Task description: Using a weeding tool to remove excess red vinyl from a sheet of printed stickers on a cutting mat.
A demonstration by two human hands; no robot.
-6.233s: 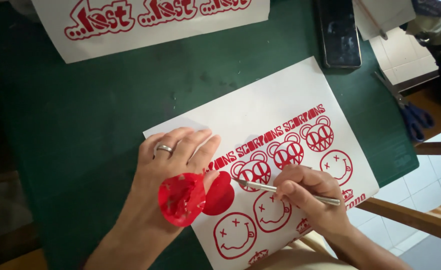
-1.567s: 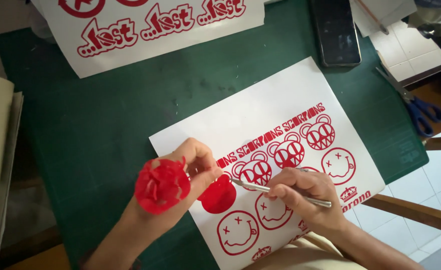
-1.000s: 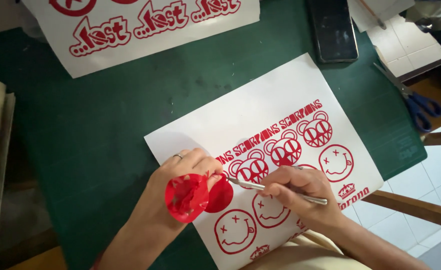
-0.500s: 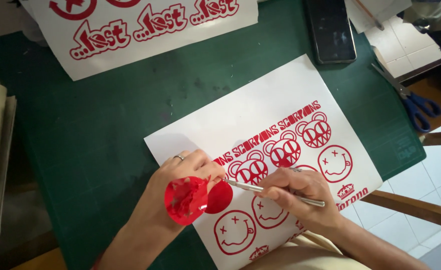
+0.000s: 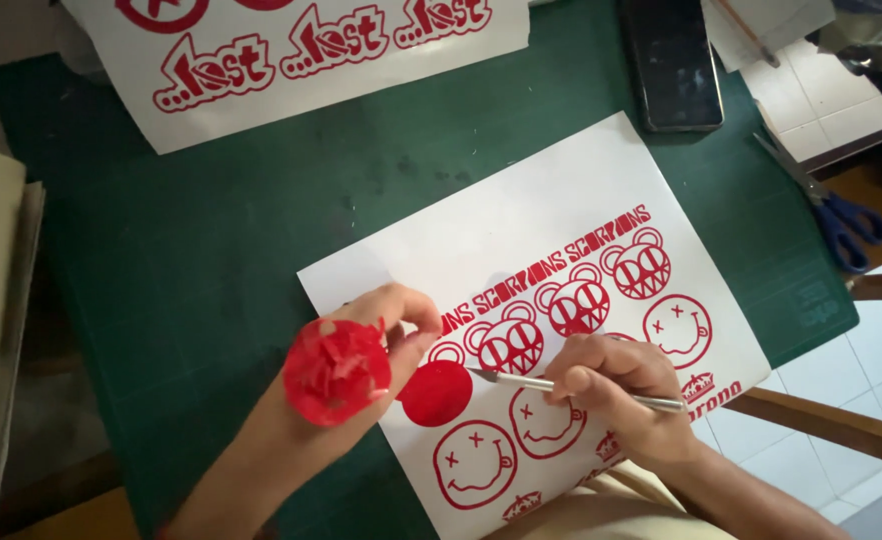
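Gripping a slim silver craft knife pen-style, your right hand touches its tip to a solid red vinyl circle on the white sticker sheet, while your left hand's curled fingers press beside it (crumpled red vinyl scraps cling to that hand).

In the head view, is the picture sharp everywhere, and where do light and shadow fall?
Head view: soft daylight, no harsh glare; the white sticker sheet is bright and sharp, the green cutting mat evenly lit; the left hand with its red vinyl scraps looks slightly blurred; the right hand casts only a faint shadow.
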